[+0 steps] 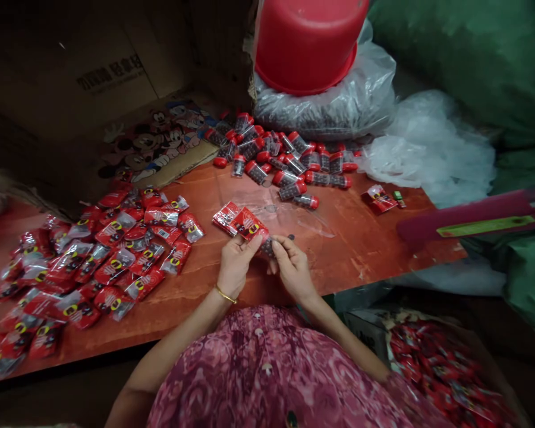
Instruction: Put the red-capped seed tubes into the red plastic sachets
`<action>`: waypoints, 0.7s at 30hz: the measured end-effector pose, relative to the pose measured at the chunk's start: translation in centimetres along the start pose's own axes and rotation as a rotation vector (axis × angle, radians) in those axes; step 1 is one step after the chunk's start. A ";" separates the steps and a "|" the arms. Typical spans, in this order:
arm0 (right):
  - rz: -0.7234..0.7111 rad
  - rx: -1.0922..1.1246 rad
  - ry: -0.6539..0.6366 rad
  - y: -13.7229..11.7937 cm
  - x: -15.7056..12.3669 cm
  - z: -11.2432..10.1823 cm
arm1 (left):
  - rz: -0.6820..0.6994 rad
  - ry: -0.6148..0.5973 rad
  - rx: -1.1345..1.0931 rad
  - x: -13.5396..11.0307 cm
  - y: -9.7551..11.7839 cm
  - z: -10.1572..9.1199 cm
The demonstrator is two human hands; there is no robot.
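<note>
In the middle of the head view, both hands meet over the near edge of the red table (339, 249). My left hand (235, 264), with a gold bangle at the wrist, pinches a red printed plastic packet (248, 223). Closed fingers of my right hand (293, 267) grip a small clear tube with dark contents (266, 245) at the packet's near end. Whether the tube is inside the packet I cannot tell. Flat red packets (225, 216) lie just beyond my left hand. Farther back is a heap of red-capped tubes (289, 160) with dark contents.
Filled red packets (116, 261) are piled at left, beside a large cardboard box (116, 77). A red tub (310, 47) stands on a clear plastic bag (330, 113) at the back. A pink pole (472, 223) juts in from the right. Below right, a box holds more red packets (441, 362).
</note>
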State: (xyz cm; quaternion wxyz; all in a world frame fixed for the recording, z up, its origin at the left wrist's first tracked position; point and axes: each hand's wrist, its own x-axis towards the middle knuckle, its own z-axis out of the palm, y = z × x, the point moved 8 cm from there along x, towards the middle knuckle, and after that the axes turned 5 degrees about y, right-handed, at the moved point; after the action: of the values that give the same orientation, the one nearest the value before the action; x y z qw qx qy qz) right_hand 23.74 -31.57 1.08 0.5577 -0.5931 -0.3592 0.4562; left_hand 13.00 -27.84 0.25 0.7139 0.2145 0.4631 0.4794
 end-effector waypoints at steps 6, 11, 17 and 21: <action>-0.100 -0.164 -0.102 -0.7 0.7 0.9 | -0.021 -0.023 -0.004 0.3 0.4 0.5; -0.055 -0.066 -0.070 -0.4 1.2 1.8 | 0.010 0.006 -0.018 0.9 0.5 -0.1; -0.179 -0.151 0.005 -1.5 1.2 1.8 | -0.008 -0.023 -0.019 1.3 1.1 -0.1; -0.295 -0.250 0.026 -2.8 0.9 1.8 | -0.020 -0.054 -0.009 1.5 1.5 0.3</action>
State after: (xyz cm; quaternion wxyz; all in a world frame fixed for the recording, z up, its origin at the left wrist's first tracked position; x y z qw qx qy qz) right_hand 22.56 -29.78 3.76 0.5450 -0.6047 -0.4888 0.3137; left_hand 12.68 -25.84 0.83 0.7319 0.2195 0.4437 0.4683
